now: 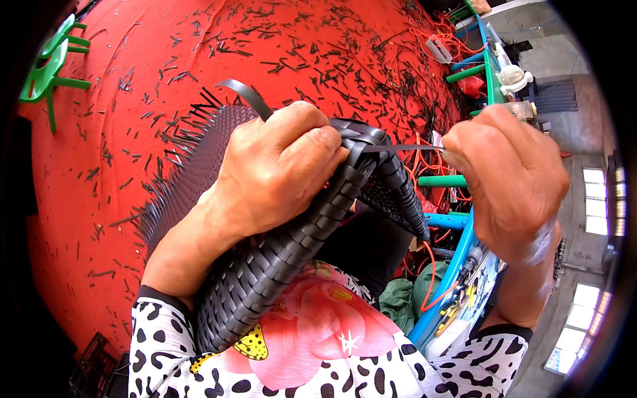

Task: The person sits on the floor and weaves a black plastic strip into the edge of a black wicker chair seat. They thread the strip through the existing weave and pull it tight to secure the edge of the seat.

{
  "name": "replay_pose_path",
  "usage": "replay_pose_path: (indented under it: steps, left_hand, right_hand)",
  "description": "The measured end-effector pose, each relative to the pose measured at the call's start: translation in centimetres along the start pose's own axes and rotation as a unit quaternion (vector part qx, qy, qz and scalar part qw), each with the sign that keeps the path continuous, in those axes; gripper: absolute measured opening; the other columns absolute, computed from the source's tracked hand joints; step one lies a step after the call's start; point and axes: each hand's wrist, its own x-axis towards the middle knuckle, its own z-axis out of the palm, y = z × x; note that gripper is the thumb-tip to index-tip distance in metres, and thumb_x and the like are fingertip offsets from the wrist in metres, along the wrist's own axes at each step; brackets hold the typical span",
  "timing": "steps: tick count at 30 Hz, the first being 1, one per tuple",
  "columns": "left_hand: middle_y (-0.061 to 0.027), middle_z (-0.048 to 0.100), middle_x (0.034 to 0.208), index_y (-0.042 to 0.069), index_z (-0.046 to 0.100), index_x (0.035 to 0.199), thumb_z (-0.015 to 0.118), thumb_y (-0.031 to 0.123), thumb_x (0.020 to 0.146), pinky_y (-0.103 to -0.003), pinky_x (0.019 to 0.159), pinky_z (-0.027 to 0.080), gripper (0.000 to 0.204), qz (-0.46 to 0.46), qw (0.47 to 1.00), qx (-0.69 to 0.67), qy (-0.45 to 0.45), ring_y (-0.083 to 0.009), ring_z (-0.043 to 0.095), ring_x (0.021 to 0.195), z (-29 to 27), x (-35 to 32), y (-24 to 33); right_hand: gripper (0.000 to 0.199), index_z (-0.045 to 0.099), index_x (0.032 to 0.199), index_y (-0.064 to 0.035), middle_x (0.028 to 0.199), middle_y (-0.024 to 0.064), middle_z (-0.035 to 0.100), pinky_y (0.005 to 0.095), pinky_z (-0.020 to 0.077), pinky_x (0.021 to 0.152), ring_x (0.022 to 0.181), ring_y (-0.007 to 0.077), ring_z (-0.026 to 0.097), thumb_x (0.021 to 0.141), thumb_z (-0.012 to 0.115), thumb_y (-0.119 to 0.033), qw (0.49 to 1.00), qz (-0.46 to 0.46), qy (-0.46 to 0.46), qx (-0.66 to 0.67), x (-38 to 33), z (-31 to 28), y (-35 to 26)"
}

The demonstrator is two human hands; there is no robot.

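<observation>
A dark woven basket-like piece of flat plastic strips [265,275] rests against my body, its wrapped edges meeting at a corner in front of me. Loose strip ends fringe its far left side. My left hand [275,166] is closed at that corner, with a curled black strip end [247,96] sticking out above its knuckles. Off to the right, my right hand [507,176] pinches a thin black strip [408,148] that runs taut from the corner to its fingertips. What lies under the left fingers is hidden.
Short black strip offcuts [279,66] litter the red floor [73,219]. Green plastic chairs [50,73] stand at the far left. On the right is a blue and green frame [458,249] with a tray of tools [464,305], an orange cord [431,278] and a small fan [512,76].
</observation>
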Motion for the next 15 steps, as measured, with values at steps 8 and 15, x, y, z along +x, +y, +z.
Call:
replay_pose_path:
  steps: [8, 15]
  left_hand:
    - [-0.0106, 0.058, 0.075, 0.000, 0.059, 0.080, 0.067, -0.003, 0.070, -0.032, 0.053, 0.048, 0.014, 0.012, 1.000, -0.008, -0.026, -0.0247, 0.059, 0.061, -0.2, 0.7, -0.2]
    - [-0.0108, 0.058, 0.079, 0.000, 0.059, 0.084, 0.065, -0.006, 0.069, -0.035, 0.056, 0.048, 0.017, -0.008, 0.991, 0.033, -0.132, -0.0286, 0.059, 0.065, -1.7, 2.0, 0.3]
  right_hand:
    - [0.007, 0.060, 0.084, 0.0038, 0.071, 0.0127, 0.057, 0.0302, 0.0419, 0.052, 0.059, 0.0234, 0.054, 0.079, 0.064, 0.001, 0.986, 0.124, 0.073, 0.086, -3.2, 2.8, -1.3]
    - [0.015, 0.059, 0.085, 0.0028, 0.076, 0.0138, 0.058, 0.0336, 0.0451, 0.053, 0.063, 0.0295, 0.057, 0.072, 0.066, 0.006, 0.996, 0.041, 0.081, 0.020, -0.8, 1.9, -0.4]
